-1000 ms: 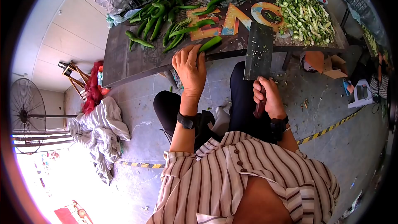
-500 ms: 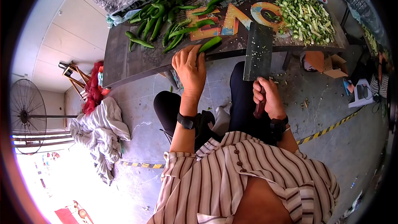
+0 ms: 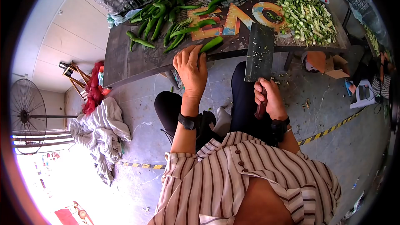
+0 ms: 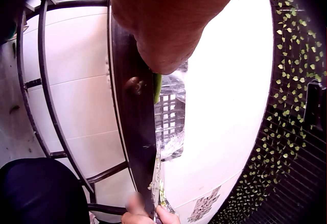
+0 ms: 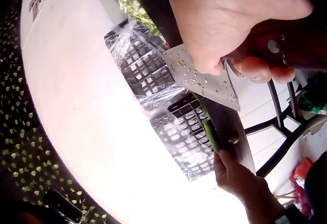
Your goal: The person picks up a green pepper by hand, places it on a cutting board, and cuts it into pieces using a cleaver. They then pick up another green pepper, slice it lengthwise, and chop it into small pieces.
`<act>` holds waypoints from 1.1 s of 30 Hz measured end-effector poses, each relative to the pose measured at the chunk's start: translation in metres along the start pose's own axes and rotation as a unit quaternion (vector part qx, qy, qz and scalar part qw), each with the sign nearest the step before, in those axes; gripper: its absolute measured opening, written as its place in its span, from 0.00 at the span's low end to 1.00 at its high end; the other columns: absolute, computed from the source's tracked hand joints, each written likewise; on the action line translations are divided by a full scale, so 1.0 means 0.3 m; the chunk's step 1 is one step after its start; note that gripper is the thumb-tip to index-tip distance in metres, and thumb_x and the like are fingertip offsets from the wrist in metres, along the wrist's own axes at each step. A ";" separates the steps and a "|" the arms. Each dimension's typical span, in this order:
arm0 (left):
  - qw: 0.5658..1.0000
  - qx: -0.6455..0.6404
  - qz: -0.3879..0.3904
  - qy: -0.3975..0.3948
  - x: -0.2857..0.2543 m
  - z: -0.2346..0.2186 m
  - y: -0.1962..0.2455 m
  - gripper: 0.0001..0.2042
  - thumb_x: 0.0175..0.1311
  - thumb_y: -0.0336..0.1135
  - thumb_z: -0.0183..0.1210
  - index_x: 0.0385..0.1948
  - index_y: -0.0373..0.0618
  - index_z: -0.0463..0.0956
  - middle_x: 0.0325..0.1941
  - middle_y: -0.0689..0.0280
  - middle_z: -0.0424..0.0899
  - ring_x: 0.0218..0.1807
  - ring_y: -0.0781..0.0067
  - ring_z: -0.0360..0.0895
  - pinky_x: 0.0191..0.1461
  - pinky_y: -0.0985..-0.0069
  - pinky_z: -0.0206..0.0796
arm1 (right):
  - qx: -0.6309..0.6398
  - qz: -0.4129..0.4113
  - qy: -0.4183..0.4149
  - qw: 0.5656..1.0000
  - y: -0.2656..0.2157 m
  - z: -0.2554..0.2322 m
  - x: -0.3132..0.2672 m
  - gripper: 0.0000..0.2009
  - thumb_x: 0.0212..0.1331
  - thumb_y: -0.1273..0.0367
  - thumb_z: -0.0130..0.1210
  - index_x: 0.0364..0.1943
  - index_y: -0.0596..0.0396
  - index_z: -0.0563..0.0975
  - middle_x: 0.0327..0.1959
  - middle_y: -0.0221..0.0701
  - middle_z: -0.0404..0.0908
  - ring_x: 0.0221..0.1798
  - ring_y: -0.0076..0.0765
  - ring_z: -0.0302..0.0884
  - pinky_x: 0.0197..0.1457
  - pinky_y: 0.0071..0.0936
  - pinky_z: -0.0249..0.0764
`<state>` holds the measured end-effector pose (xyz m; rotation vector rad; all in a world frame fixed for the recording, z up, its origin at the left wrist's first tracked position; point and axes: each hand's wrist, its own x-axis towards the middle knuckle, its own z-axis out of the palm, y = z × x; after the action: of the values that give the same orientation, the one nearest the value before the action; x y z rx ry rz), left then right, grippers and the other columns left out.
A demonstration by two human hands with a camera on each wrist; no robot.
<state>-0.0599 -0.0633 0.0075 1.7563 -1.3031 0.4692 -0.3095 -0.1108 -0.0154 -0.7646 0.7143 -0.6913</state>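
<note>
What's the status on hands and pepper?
Left hand holding pepper near table edge. Right hand gripping cleaver, apart from pepper. Nothing visible between cleaver and pepper.

- Pale panelled wall (image 3: pixel 62 41), with thin seams, left of the left hand (image 3: pixel 191 68).
- Dark table (image 3: pixel 125 58), reaching away beyond both hands, orange-yellow lettering (image 3: pixel 233 18) on its top.
- Grey tiled floor (image 3: pixel 333 154) beneath the hands, strewn with scraps; yellow-and-black tape (image 3: pixel 329 127) crosses it right of the right hand (image 3: pixel 271 98).
- Standing fan (image 3: pixel 25 116), well left of the left hand, glaring daylight (image 3: pixel 54 183) nearer the body.
- Crumpled grey cloth (image 3: pixel 100 129) between fan and left hand.
- Open cardboard box (image 3: pixel 336 66), right of the right hand; white stool (image 3: pixel 363 94) farther right.
</note>
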 end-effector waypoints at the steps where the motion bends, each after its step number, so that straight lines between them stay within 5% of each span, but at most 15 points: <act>1: 1.000 0.001 0.000 0.000 0.000 0.000 0.000 0.12 0.59 0.31 0.60 0.45 0.48 0.80 0.46 0.66 0.80 0.51 0.60 0.72 0.62 0.65 0.55 | 0.001 -0.001 -0.001 1.000 0.001 -0.001 0.000 0.09 0.68 0.62 0.48 0.33 0.51 0.69 0.25 0.21 0.67 0.18 0.16 0.61 0.21 0.20 0.62; 33: 1.000 -0.005 -0.003 0.015 -0.010 0.006 0.007 0.12 0.58 0.29 0.59 0.44 0.47 0.79 0.46 0.66 0.80 0.53 0.61 0.72 0.66 0.62 0.53 | -0.006 0.009 -0.008 1.000 0.015 0.002 0.006 0.10 0.67 0.62 0.51 0.32 0.50 0.67 0.24 0.21 0.68 0.18 0.17 0.63 0.21 0.21 0.64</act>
<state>-0.0635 -0.0632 0.0052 1.7391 -1.2759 0.4830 -0.3067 -0.1094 -0.0191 -0.7732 0.7099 -0.6653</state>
